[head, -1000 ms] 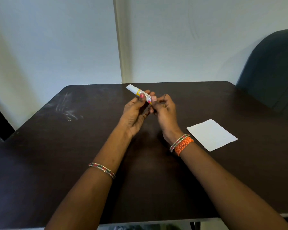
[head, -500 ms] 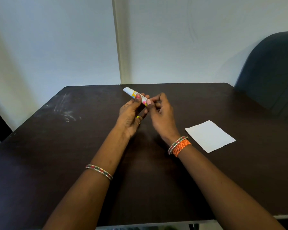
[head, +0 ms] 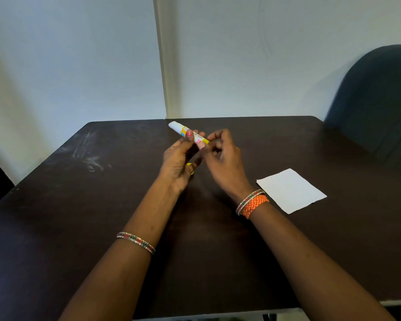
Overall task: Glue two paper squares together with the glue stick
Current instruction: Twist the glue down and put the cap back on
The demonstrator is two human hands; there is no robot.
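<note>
A: Item one, left hand [head: 178, 158]: grips glue stick [head: 189, 133] mid-barrel, above the table [head: 56, 205].
B: Handling?
A: Probably light, rigid, smooth plastic; hold the barrel.
B: Right hand [head: 222, 158]?
A: Fingertips pinch its near end.
B: Last?
A: Paper square [head: 291, 191], flat, far right; likely thin, limp.

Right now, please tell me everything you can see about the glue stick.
The glue stick is a slim tube, seemingly plastic, with a white far end and a printed label with yellow bands. It is held above the dark table, tilted, the white end pointing up and away to the left. The left hand grips its middle, thumb on top. The right hand touches its near yellow end with the fingertips. Whether a cap is on cannot be told.
</note>
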